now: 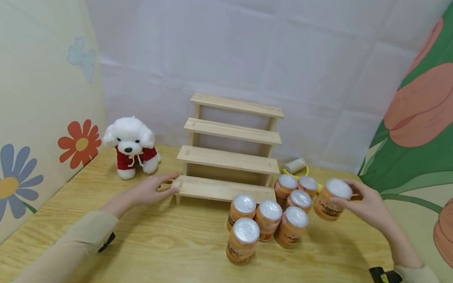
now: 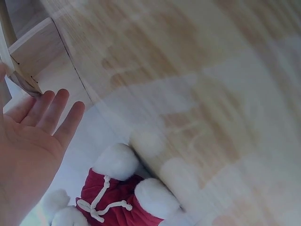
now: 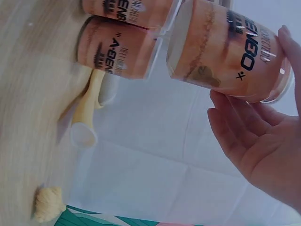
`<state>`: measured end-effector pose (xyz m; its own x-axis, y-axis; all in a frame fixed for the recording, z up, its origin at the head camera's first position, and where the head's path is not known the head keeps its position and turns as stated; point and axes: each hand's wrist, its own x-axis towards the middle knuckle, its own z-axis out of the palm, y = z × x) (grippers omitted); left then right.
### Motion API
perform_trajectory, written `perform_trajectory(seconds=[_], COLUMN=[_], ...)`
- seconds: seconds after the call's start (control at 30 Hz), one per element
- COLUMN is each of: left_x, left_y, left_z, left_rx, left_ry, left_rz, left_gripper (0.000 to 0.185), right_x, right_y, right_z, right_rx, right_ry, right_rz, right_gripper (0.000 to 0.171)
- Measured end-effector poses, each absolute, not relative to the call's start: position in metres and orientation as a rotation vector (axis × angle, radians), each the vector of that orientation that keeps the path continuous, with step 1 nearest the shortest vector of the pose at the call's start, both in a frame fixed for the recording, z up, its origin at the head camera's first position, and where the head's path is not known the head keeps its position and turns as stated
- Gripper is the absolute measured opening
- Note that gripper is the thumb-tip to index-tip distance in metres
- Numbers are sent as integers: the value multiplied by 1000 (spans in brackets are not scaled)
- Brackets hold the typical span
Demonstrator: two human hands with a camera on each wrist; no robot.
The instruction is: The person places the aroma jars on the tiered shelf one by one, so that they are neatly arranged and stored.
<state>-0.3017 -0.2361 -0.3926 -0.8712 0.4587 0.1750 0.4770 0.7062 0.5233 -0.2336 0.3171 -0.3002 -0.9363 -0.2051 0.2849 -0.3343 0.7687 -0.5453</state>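
Observation:
My left hand (image 1: 155,190) holds the left end of the lowest step of a four-tier wooden display stand (image 1: 223,189), thumb near the front corner and fingers behind it. In the left wrist view its fingers (image 2: 47,108) touch the board's end. My right hand (image 1: 366,204) grips an orange can (image 1: 328,204) with a silver lid around its upper part, beside the other cans. In the right wrist view this can (image 3: 225,52) shows dark lettering, and its base is off the table. Several matching cans (image 1: 292,232) stand upright before the stand's right half.
A white plush dog (image 1: 131,138) in a red top sits left of the stand. Behind the cans lies a pale cylinder (image 1: 295,165) beside a yellow loop. A white cloth (image 1: 236,42) hangs at the back, with flower-printed panels on both sides.

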Motion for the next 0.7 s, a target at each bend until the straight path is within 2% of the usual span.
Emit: perform_trajectory(seconds=[0.7], left_x=[-297], left_y=[-234], left_z=[-389], left_rx=[-809], left_ry=[-2864], left_rz=[-891], left_gripper=[62], right_x=[-270], right_y=[275], right_z=[-274], right_rx=[386], right_ry=[-2609], right_rz=[980], right_gripper=[57])
